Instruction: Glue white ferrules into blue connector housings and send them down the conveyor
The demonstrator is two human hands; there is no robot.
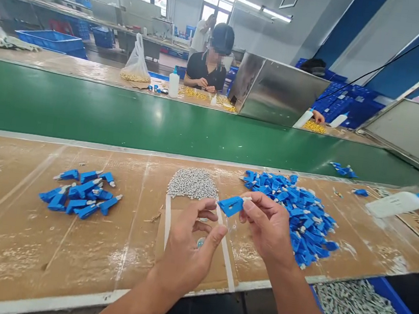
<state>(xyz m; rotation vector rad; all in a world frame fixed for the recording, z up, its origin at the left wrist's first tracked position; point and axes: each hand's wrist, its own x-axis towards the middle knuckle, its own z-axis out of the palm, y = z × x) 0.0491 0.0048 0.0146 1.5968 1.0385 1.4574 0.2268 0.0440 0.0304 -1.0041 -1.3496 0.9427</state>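
Note:
Between the thumb and fingers of my right hand (268, 226) is a small blue plastic part (231, 206) with a whitish tip, held above the cardboard. My left hand (192, 242) is just left of it, fingers curved and thumb apart, with a gap between them. A small round clear piece (201, 242) shows by the left palm; whether the hand touches it I cannot tell. Behind the hands lies a heap of small grey pieces (193, 183). To the right is a large pile of blue parts (302, 215), and a smaller group of blue parts (79, 194) lies on the left.
Beyond the tabletop (103, 256) runs a green conveyor belt (123, 109). A white squeeze bottle (396, 204) leans at the right. A blue bin (398, 305) of grey pieces stands below at the lower right. Across the belt sits a person (207, 72) with yellow pieces.

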